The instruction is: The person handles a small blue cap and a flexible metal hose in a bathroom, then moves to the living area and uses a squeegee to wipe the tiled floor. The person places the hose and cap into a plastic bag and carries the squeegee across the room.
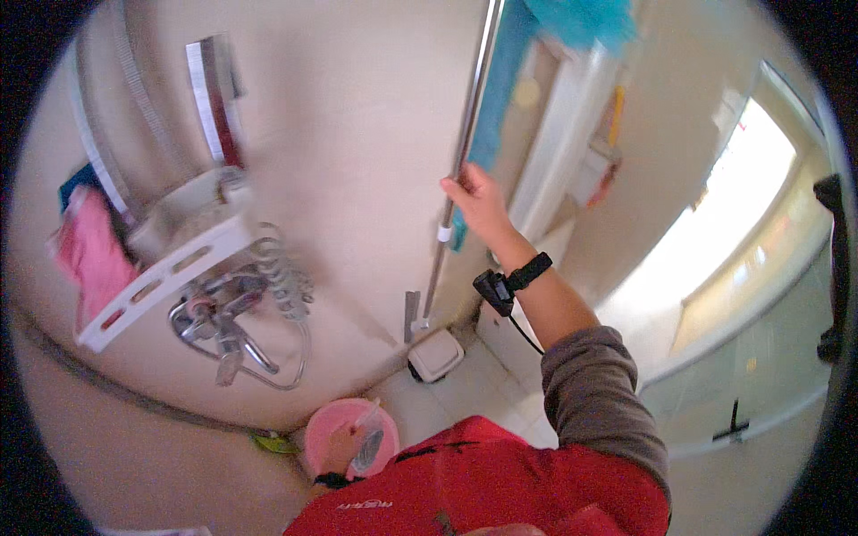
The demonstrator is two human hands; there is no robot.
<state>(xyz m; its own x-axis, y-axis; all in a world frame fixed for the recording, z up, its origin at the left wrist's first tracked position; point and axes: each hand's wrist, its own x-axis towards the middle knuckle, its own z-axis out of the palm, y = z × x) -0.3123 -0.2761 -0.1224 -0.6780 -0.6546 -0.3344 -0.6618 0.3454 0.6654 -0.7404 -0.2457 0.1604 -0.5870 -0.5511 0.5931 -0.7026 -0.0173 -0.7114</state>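
From my distant post I saw the right hand's [483, 207] fingers clamped on a slim silver metal pole [479, 89], slanting down along the beige wall [357, 134]. The left hand [338, 449], over or in a round pink plastic tub [323, 418], gripped I couldn't tell what.

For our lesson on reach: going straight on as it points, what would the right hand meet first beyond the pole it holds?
Probably the pale wall, beyond the metal pole in the right hand, though depth is unclear.
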